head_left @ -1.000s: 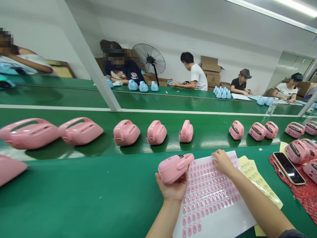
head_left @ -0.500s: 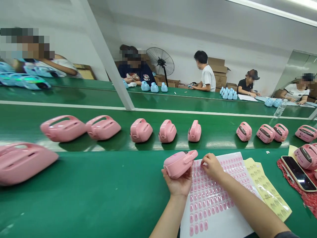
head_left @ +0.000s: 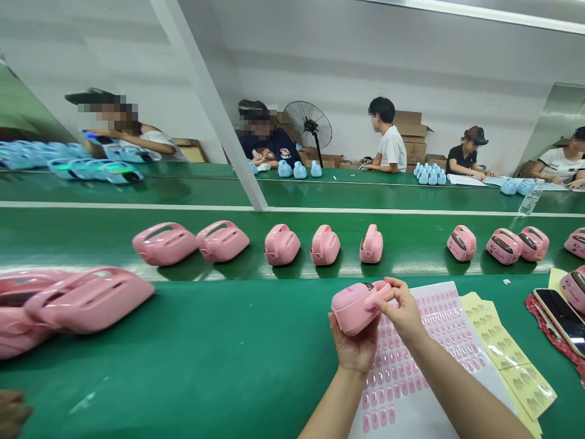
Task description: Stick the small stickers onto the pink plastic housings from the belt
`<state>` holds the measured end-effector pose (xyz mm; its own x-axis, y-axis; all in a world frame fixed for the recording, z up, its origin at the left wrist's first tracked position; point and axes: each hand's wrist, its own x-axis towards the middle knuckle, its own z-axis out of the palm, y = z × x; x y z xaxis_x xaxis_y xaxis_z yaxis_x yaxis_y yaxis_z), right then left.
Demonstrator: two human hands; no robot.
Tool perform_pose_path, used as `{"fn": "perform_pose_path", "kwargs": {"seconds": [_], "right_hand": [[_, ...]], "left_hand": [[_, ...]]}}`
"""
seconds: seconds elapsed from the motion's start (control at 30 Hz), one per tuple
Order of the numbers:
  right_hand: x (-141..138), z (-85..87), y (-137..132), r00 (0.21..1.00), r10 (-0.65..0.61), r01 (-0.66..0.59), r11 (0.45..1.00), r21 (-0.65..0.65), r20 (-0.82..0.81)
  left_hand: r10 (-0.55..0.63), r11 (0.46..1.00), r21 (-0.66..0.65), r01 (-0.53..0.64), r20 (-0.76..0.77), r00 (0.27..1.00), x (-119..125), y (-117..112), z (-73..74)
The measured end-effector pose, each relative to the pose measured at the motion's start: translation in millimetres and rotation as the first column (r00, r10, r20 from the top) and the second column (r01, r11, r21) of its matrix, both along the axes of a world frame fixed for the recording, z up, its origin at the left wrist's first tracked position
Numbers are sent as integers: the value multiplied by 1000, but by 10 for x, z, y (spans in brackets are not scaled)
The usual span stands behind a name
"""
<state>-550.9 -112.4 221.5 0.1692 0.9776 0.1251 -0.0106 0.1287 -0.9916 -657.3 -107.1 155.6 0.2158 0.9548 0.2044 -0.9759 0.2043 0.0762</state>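
My left hand [head_left: 354, 350] cups a pink plastic casing [head_left: 356, 308] with a handle from below, just above the near green table. My right hand [head_left: 402, 308] has its fingers pinched against the casing's handle end; what the fingertips hold is too small to see. Under both hands lies a white sheet of small pink stickers [head_left: 439, 332].
A row of pink casings [head_left: 281, 244] rides the green belt [head_left: 406, 259] beyond my hands, and more lie at the left [head_left: 89, 299]. Yellow sticker sheets [head_left: 503, 347] and a phone [head_left: 560, 317] lie to the right. Several people sit across, handling blue casings [head_left: 299, 169].
My right hand left the sticker sheet and came up to the casing in my left hand. The view swung left, so everything on the belt has shifted right in the picture.
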Motion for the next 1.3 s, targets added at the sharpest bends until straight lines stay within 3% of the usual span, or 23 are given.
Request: {"fn": "perform_pose_path", "kwargs": {"seconds": [0.2, 0.4, 0.67, 0.87, 1.1, 1.3], "right_hand": [[40, 68, 1, 1000, 27, -26, 999, -28, 16], [15, 154, -58, 982, -19, 19, 1000, 4, 186], [12, 214, -107, 918, -44, 1, 994, 108, 395], [14, 195, -136, 813, -96, -34, 977, 210, 575], [50, 151, -106, 879, 51, -124, 985, 123, 474], [-27, 41, -61, 908, -61, 10, 992, 126, 414]], "left_hand": [[-20, 996, 88, 20, 8, 1000, 6, 1, 1], [14, 998, 66, -14, -8, 1000, 11, -12, -6], [4, 1000, -7, -4, -37, 999, -10, -20, -33], [-43, 999, -17, 42, -41, 998, -26, -20, -75], [-33, 993, -111, 28, -49, 998, -51, -15, -162], [-34, 999, -22, 34, -38, 999, 13, -46, -98]]}}
